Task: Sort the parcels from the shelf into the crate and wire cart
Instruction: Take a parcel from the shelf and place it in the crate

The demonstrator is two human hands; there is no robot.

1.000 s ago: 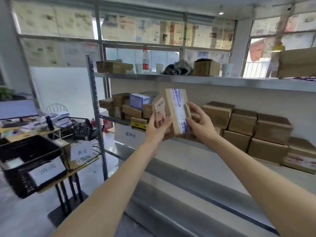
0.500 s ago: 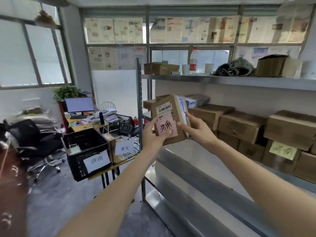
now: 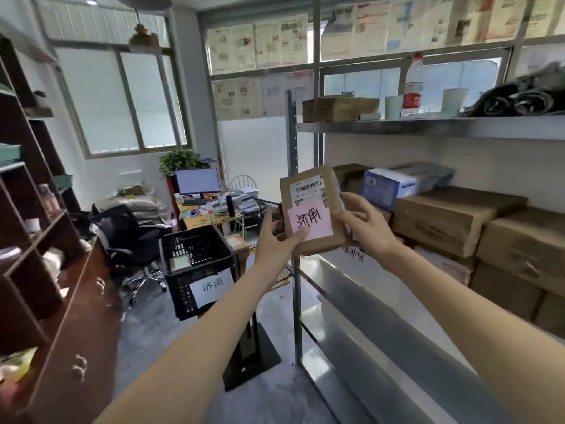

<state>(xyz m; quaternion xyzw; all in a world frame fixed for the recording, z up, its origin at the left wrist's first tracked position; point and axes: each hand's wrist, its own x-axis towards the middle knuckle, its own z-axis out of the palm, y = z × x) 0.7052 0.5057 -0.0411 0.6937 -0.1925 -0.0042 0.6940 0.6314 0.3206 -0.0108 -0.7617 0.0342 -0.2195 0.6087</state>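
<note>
I hold a small brown cardboard parcel point(image 3: 312, 209) upright in front of the shelf's left post, with a barcode label and a pink handwritten note facing me. My left hand point(image 3: 275, 240) grips its lower left edge, thumb on the note. My right hand point(image 3: 365, 224) grips its right edge. A black plastic crate point(image 3: 195, 267) with a white paper label stands below and to the left. The wire cart point(image 3: 260, 209) is mostly hidden behind my left hand and the parcel. More brown parcels point(image 3: 452, 215) are stacked on the metal shelf point(image 3: 382, 127) at right.
A blue-and-white box point(image 3: 394, 185) lies on the shelf behind the parcel. A black office chair point(image 3: 128, 237) and a desk with a monitor point(image 3: 198, 181) stand behind the crate. A dark wooden cabinet point(image 3: 46, 240) lines the left side. The upper shelf carries a box, cups and a bottle.
My view has swung left, bringing the crate, chair and cabinet into sight. Both hands have turned the parcel so the labelled face points squarely at me.
</note>
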